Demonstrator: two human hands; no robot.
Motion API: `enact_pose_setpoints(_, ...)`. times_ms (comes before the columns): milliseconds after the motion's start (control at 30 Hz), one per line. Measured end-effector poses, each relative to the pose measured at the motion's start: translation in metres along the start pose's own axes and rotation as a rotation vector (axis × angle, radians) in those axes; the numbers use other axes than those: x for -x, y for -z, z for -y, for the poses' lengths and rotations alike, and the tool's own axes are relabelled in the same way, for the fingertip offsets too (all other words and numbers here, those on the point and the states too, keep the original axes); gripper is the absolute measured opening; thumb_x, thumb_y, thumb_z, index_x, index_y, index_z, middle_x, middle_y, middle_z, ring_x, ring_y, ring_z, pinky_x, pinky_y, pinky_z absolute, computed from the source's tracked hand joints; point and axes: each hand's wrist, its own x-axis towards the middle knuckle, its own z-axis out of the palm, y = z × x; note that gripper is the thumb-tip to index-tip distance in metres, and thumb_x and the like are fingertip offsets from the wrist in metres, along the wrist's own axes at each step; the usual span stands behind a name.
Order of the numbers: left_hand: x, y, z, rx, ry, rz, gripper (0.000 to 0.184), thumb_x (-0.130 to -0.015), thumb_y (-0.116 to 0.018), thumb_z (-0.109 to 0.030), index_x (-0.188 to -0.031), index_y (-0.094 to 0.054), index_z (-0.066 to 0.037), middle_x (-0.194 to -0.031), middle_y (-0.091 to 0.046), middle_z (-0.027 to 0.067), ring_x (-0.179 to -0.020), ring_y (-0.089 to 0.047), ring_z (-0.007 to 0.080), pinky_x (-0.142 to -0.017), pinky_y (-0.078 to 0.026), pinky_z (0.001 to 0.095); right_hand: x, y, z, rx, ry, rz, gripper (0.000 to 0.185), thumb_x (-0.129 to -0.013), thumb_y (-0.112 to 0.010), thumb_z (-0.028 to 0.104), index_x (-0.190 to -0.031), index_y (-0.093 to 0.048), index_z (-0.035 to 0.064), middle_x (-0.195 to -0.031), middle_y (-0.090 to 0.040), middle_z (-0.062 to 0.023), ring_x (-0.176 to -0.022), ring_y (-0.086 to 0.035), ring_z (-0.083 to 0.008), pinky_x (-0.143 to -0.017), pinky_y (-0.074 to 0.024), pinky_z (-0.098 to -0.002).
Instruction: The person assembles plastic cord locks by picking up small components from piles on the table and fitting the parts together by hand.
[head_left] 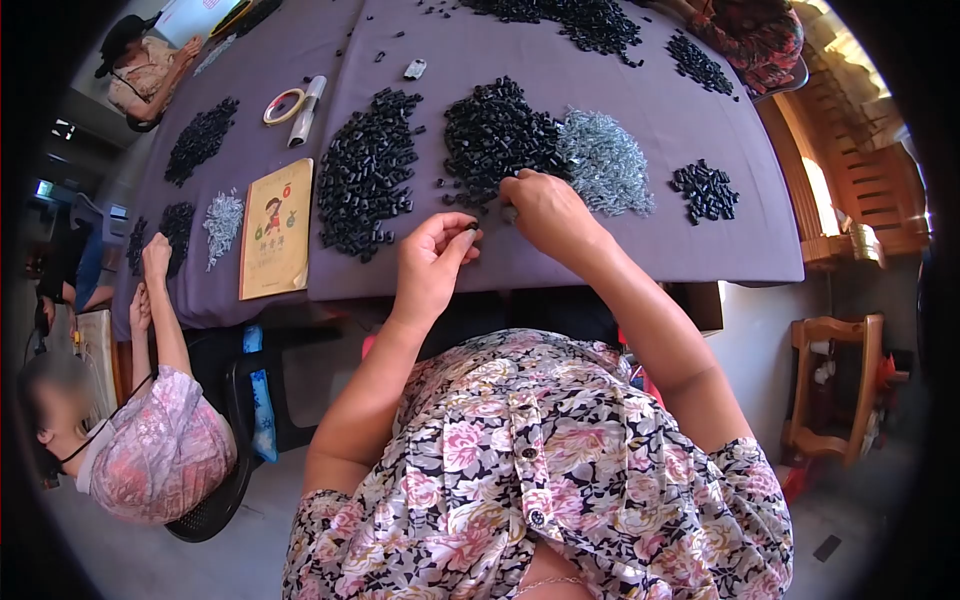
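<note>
My left hand (432,258) is closed in a pinch near the table's front edge, with a small black plastic piece (472,228) between thumb and fingertips. At the lower edge of the middle pile of black plastic pieces (500,130), my right hand (550,215) has its fingers bent and pressed together. Whatever those fingers hold is hidden. Touching that pile on its right is a heap of small clear, shiny pieces (605,165). Another black pile (368,175) lies to the left of my hands.
A yellow booklet (276,232), a tape roll (284,107) and a clear rolled packet (307,110) lie on the purple cloth (700,250). A smaller black pile (706,190) is at right. Co-workers sit at left (160,440), far left (150,75) and far right (745,40).
</note>
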Motion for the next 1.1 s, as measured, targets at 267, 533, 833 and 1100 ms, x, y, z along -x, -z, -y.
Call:
enact_pose_setpoints(267, 0.005, -0.003, 0.001, -0.103, -0.058, -0.021, 0.016, -0.096, -0.064, -0.004, -0.111, -0.066, 0.003, -0.094, -0.07, 0.0043, -0.081, -0.065, 0.0076, -0.073, -0.054, 0.0225, 0.006, 0.028, 0.019, -0.357, -0.092, 0.084, 0.014, -0.079, -0.067, 0.0, -0.093, -0.067, -0.0009, -0.082, -0.067, -0.0111, -0.075, -0.067, -0.0224, -0.07, -0.0523, -0.0369)
enact_pose_setpoints(533, 0.01, -0.003, -0.001, -0.096, -0.027, 0.038, 0.018, -0.097, -0.064, -0.004, -0.113, -0.066, 0.003, -0.097, -0.071, 0.0038, -0.084, -0.065, 0.0069, -0.074, -0.054, 0.0218, 0.015, 0.017, 0.027, -0.889, -0.225, 0.194, 0.008, -0.085, -0.068, 0.001, -0.092, -0.067, -0.0017, -0.076, -0.067, -0.0044, -0.071, -0.063, -0.0098, -0.062, -0.0516, -0.0285)
enact_pose_setpoints(833, 0.011, -0.007, -0.007, -0.109, 0.008, 0.089, 0.015, -0.097, -0.064, -0.004, -0.11, -0.066, 0.002, -0.096, -0.071, 0.0033, -0.081, -0.064, 0.007, -0.073, -0.053, 0.0217, 0.025, 0.013, 0.019, -1.037, -0.319, 0.204, 0.008, -0.09, -0.068, 0.001, -0.098, -0.067, -0.0016, -0.083, -0.07, -0.0033, -0.073, -0.065, -0.0077, -0.063, -0.0535, -0.0237)
enact_pose_setpoints(1100, 0.017, -0.013, -0.009, -0.012, 0.072, 0.1, 0.013, -0.098, -0.063, -0.006, -0.109, -0.065, 0.001, -0.097, -0.069, 0.0034, -0.083, -0.065, 0.0077, -0.075, -0.055, 0.0216, 0.037, 0.015, 0.024, -1.063, -0.279, 0.151, 0.011, -0.09, -0.067, -0.001, -0.101, -0.068, -0.0029, -0.084, -0.071, -0.0043, -0.076, -0.066, -0.0089, -0.067, -0.0545, -0.0251)
